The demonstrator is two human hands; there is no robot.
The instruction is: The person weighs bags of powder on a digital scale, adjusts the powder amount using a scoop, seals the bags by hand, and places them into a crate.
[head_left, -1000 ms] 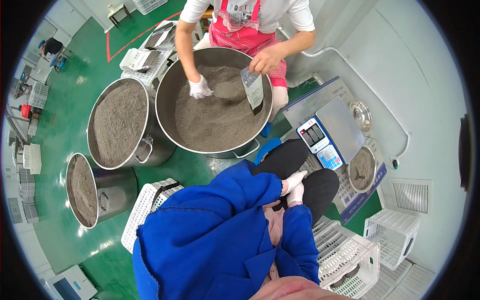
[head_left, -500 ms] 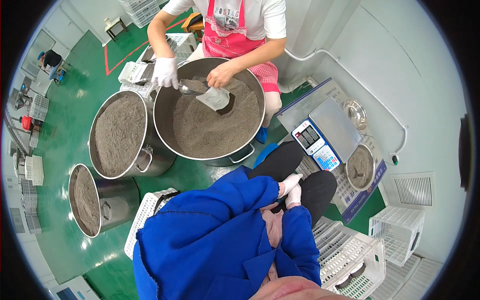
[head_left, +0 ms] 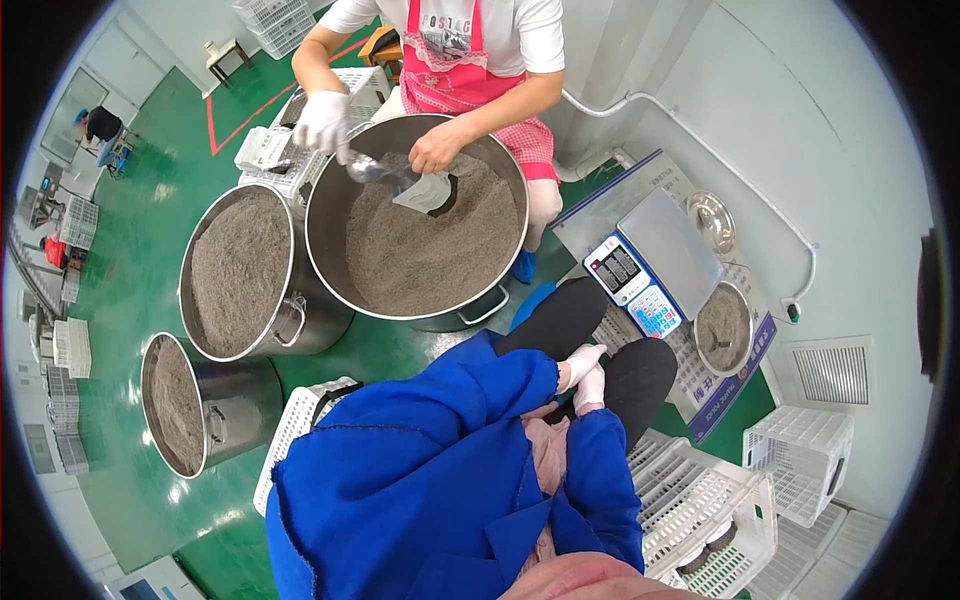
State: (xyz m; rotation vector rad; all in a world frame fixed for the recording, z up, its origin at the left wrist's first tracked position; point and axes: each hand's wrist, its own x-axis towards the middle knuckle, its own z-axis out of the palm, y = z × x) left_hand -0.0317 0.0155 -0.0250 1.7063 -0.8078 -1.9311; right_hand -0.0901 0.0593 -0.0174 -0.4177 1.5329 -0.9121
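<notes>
My left hand (head_left: pixel 579 366) and my right hand (head_left: pixel 590 388), both in white gloves, rest against each other on my dark-trousered lap. Their fingers look closed together, and no object shows in them. Nearest to them is a digital scale (head_left: pixel 640 290) with a bare metal platform. Across from me, a person in a pink apron sits behind a large steel pot (head_left: pixel 516 250) of grey-brown granular powder (head_left: pixel 430 260). That person's gloved hand holds a metal scoop (head_left: pixel 368 168) over the pot. Their bare hand holds a small whitish pouch (head_left: pixel 424 194) at its top.
Two more steel pots of powder, a larger pot (head_left: pixel 297 270) and a smaller pot (head_left: pixel 235 400), stand to the left. A bowl of powder (head_left: pixel 722 325) and a metal dish (head_left: pixel 711 220) lie by the scale. White crates (head_left: pixel 700 500) stand beside me. Another person (head_left: pixel 103 125) sits far left.
The other person's gloved hand and scoop have lifted and shifted slightly left, away from the pouch. My hands stay in place.
</notes>
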